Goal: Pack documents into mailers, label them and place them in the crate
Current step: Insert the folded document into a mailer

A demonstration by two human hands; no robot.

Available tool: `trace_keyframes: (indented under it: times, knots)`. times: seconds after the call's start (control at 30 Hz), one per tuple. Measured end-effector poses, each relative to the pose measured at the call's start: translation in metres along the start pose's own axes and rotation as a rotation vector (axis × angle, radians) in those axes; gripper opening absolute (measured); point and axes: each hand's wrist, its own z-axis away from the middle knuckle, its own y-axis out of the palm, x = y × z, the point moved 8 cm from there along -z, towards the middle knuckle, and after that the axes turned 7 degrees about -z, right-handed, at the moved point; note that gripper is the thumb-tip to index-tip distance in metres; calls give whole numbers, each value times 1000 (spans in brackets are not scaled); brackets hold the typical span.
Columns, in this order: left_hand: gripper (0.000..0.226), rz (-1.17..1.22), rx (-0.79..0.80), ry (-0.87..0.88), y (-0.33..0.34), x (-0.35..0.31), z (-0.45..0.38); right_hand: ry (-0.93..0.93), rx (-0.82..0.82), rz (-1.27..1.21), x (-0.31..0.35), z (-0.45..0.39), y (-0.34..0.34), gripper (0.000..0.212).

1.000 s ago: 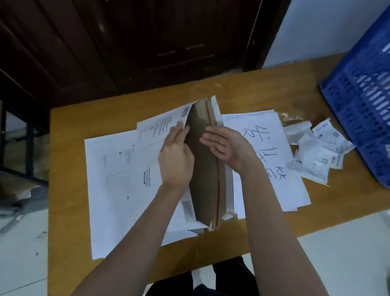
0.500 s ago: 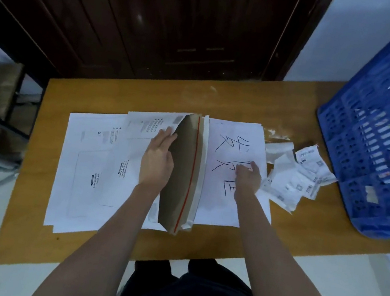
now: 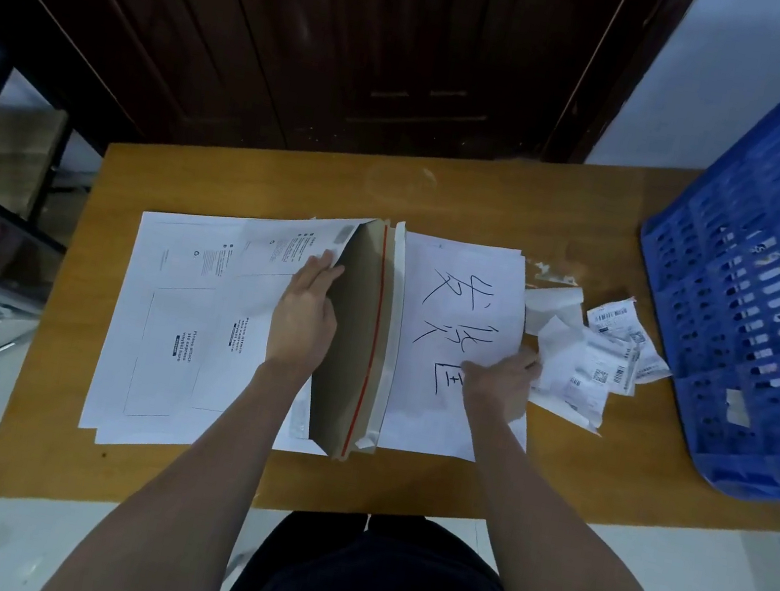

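A cardboard mailer [image 3: 359, 342] with a red tear strip stands propped open on its edge at the table's middle. My left hand [image 3: 303, 316] holds its left wall, fingers straight against the inner brown side. To its right lies a white document [image 3: 451, 348] with large handwritten characters. My right hand [image 3: 500, 380] pinches that sheet's right edge, beside the labels. White flat mailers [image 3: 177, 310] with printed text lie stacked to the left. A blue plastic crate [image 3: 759, 318] sits at the right.
A heap of crumpled shipping labels and backing paper [image 3: 590, 362] lies between the document and the crate. The wooden table [image 3: 446, 201] has bare surface along its far side. A dark wooden door stands behind it; a metal rack is at the left.
My right hand left the mailer's opening and moved right to the handwritten sheet's edge. The left hand kept hold of the mailer. The view swung and straightened.
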Motion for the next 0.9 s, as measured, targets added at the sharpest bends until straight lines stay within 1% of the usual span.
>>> trace_keyframes:
  times: [0.1, 0.17, 0.27, 0.37, 0.47, 0.6, 0.73, 0.8, 0.9]
  knots:
    - [44, -3, 1, -19, -1, 1, -3, -54, -95, 33, 7, 1, -6, 60]
    - [44, -12, 8, -19, -2, 2, -4, -58, -150, 17, 12, 3, -11, 55]
    - [45, -54, 32, -1, -4, 4, -7, -74, -237, -6, 25, 5, -18, 50]
    - [46, -79, 41, -3, -7, 9, -9, -135, -341, -30, 38, 10, -22, 45]
    - [46, -86, 44, -10, -8, 15, -11, -160, -382, -42, 47, 13, -24, 42]
    - [46, -94, 42, -10, -12, 21, -14, -169, -341, -37, 62, 14, -24, 33]
    - [47, -110, 43, -24, -16, 27, -17, -240, -277, 6, 82, 17, -20, 30]
    - [48, -117, 47, -27, -18, 29, -18, -274, -206, 32, 92, 18, -17, 26]
    - [48, -123, 44, -17, -20, 33, -19, -267, -25, 106, 106, 19, -9, 20]
